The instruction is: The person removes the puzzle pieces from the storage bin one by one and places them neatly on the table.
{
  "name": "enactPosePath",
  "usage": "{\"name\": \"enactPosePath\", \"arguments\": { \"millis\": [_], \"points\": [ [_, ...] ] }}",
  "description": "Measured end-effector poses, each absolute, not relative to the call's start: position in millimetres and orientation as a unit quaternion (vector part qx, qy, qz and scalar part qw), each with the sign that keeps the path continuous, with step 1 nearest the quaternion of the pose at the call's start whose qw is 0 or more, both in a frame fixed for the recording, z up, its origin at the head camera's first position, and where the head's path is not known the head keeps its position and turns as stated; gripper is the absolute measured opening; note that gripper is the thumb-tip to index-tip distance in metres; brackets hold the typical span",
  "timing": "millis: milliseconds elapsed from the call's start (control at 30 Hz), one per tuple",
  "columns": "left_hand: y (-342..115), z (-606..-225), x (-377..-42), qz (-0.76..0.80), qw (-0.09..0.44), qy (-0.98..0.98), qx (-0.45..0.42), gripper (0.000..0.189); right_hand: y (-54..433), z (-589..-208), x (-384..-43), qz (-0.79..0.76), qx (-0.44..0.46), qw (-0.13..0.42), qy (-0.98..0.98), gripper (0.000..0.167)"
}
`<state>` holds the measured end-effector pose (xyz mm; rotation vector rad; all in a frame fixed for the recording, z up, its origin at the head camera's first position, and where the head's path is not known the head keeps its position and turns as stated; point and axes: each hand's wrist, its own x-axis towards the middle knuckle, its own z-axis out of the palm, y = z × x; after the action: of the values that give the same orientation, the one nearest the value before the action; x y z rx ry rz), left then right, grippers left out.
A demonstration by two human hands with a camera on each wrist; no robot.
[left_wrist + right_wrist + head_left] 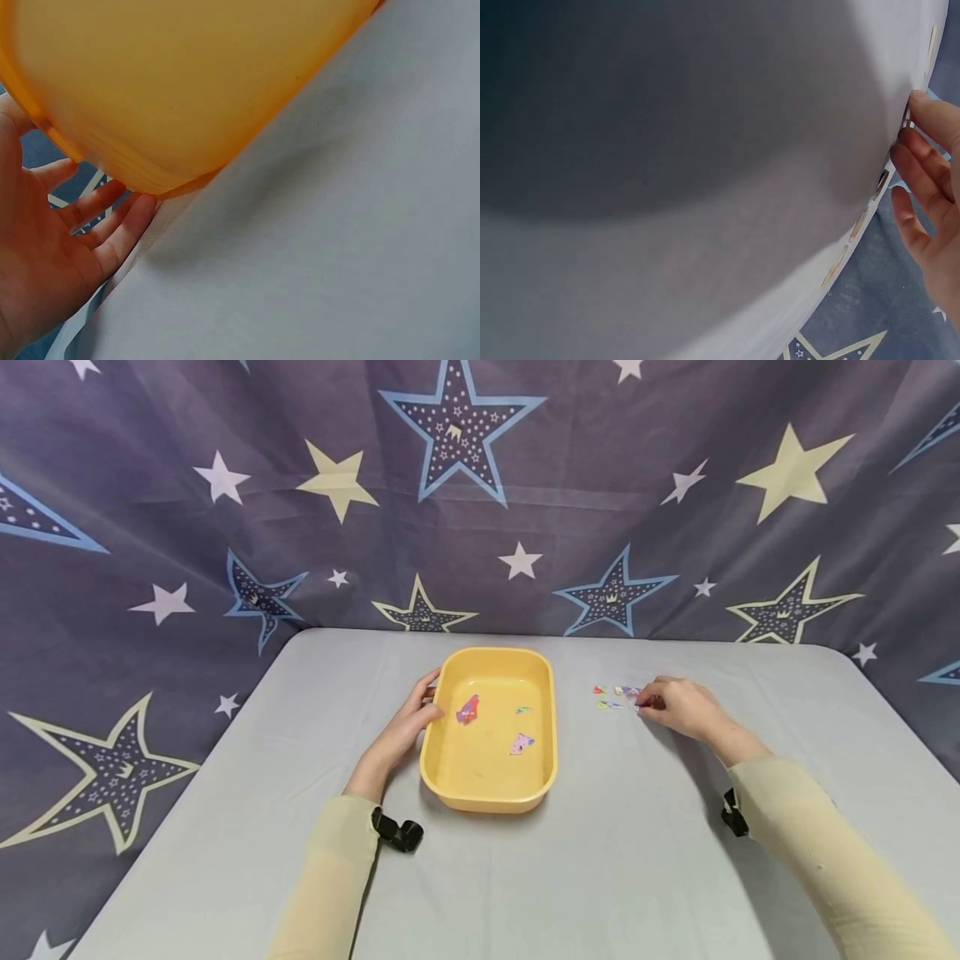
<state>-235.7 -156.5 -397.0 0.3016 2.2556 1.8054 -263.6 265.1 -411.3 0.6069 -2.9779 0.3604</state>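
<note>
My left hand (408, 722) holds the left side of a yellow plastic tub (487, 777), thumb at the rim and fingers against the outer wall. In the left wrist view, the fingers (112, 225) are spread along the tub's edge. Three flat, printed puzzle pieces lie in the tub: a red and purple one (468, 710), a pink one (521, 743) and a small green one (523, 710). On the right, my right hand (682, 706) pinches a small puzzle piece (638, 705), mostly hidden by the fingertips. More small colourful pieces (609, 704) lie grouped beside it.
A pale grey cloth covers the table (600, 860). Behind it hangs a dark curtain (525, 593) with stars. Black wrist bands (397, 831) sit at both cuffs.
</note>
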Motion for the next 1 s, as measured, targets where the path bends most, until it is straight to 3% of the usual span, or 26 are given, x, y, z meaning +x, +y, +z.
{"name": "enactPosePath", "arguments": {
  "millis": [533,1000],
  "points": [
    [-157,-396,-235,0.613,0.119,0.775,0.1,0.067,263,-410,-263,0.111,0.209,0.046,-0.971,0.014],
    [-161,-425,-252,0.608,0.099,0.782,0.099,0.068,246,-393,-265,0.11,0.243,0.076,-0.961,0.014]
  ]
}}
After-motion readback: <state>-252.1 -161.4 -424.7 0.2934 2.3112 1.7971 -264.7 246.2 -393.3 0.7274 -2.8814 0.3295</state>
